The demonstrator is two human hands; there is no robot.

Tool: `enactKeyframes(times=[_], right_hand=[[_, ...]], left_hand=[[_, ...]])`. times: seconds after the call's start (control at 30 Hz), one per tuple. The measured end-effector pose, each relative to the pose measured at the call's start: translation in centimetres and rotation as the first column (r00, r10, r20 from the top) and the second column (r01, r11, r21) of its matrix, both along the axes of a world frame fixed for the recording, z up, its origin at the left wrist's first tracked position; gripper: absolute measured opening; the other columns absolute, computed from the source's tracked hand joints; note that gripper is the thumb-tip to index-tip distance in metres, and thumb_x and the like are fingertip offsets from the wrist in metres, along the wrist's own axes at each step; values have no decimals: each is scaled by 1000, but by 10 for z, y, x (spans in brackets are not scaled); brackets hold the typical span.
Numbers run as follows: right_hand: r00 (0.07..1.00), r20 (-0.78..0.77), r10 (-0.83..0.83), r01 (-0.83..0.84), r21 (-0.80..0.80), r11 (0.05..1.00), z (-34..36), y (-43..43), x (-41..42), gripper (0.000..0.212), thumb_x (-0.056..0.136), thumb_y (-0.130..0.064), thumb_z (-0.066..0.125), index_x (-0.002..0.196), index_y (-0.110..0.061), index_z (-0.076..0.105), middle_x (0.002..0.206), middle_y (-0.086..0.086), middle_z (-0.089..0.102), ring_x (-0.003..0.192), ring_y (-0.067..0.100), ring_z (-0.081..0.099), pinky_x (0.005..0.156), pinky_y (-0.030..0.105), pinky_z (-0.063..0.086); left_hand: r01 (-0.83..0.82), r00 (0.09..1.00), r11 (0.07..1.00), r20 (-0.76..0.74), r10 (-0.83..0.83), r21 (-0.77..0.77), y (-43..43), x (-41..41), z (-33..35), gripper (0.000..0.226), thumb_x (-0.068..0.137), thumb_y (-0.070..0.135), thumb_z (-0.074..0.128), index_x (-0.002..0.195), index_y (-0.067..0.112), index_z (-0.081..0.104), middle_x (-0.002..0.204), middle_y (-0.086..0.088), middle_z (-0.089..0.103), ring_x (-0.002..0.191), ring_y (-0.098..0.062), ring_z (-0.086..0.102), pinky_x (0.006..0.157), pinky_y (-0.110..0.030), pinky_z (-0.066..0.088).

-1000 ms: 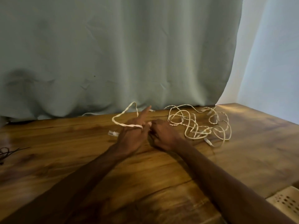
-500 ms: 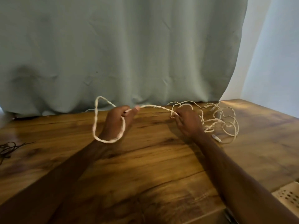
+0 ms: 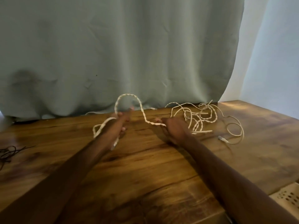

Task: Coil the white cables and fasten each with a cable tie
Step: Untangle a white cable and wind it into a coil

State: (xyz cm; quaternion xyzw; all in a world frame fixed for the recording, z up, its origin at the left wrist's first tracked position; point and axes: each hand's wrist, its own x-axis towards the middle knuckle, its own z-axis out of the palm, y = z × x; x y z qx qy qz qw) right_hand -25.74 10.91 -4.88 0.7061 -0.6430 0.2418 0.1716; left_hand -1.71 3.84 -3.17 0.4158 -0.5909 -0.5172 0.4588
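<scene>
A twisted white cable runs across the far part of the wooden table. My left hand grips it, with one loop hanging around the wrist and another arching up above the fingers. From that arch the cable drops to my right hand, which pinches it just above the table. Beyond my right hand the cable lies in a loose tangle. A plug end rests on the table to the right of the tangle. A second plug end dangles below my left wrist.
A grey-green curtain hangs right behind the table's far edge. Thin dark ties or cords lie at the left edge of the table. A perforated pale basket shows at the lower right, beside the table's corner.
My hands came closer together. The stretch of cable between them, taut half a second ago, now arches up in a new loop above my left hand. More cable sits around my left wrist.
</scene>
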Motion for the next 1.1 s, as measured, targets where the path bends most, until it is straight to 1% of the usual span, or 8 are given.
enactKeyframes(times=[0.13,0.27,0.33,0.43,0.53,0.63,0.77,1.1], right_hand=[[974,140,175,-168,-66,984,-3,12,19,51,102,-46,41,76,-9,64,72,11,69,66,27,66,56,34,42],[890,372,265,-310,66,948,5,25,26,12,98,-11,58,93,-13,68,59,-32,61,62,-14,59,58,7,38],[871,438,222,-321,165,933,3,18,18,29,96,6,57,93,-22,61,61,-42,60,67,-22,59,61,3,42],[895,406,182,-266,161,950,-13,3,2,7,91,-11,65,86,-7,68,78,-6,70,72,13,66,64,32,55],[922,320,216,-261,103,960,-14,1,2,4,84,-8,66,81,-10,67,77,-7,63,68,3,57,64,16,47],[969,247,-26,-33,231,972,0,4,-5,18,88,-31,66,78,-18,73,79,-1,70,72,17,64,67,33,52],[947,55,-317,302,188,935,5,6,-34,34,93,-54,58,100,-28,79,91,1,75,89,28,70,75,35,49],[905,195,-379,397,-68,915,5,21,-77,58,102,-58,41,85,-15,75,87,17,74,93,40,68,90,46,42]], left_hand=[[343,935,939,92,-343,22,34,-35,-9,64,76,30,92,128,12,60,102,-8,78,84,-11,74,71,-23,58],[431,903,897,39,-429,-101,39,-48,-12,43,83,-2,79,123,11,67,118,-11,75,114,-24,71,95,-38,59],[490,872,851,112,-477,-188,40,-50,-13,43,85,-12,71,122,9,68,122,-10,73,119,-23,68,97,-35,58],[510,860,819,167,-482,-264,49,-57,-15,34,84,-1,80,115,9,73,112,-2,76,106,-15,72,90,-26,57],[294,956,904,111,-273,-311,57,-64,-6,10,95,12,70,94,8,79,80,6,78,69,-2,71,66,-14,50],[67,997,963,-5,-71,-260,45,-53,4,25,105,10,53,88,12,72,70,-1,69,41,2,52,42,-13,37],[-173,979,977,-127,157,-122,13,-24,6,38,108,41,45,80,19,59,56,6,57,38,0,47,38,-14,36],[-349,852,920,-350,390,177,-43,47,5,38,109,46,40,78,24,49,56,10,46,31,0,37,31,-14,25]])
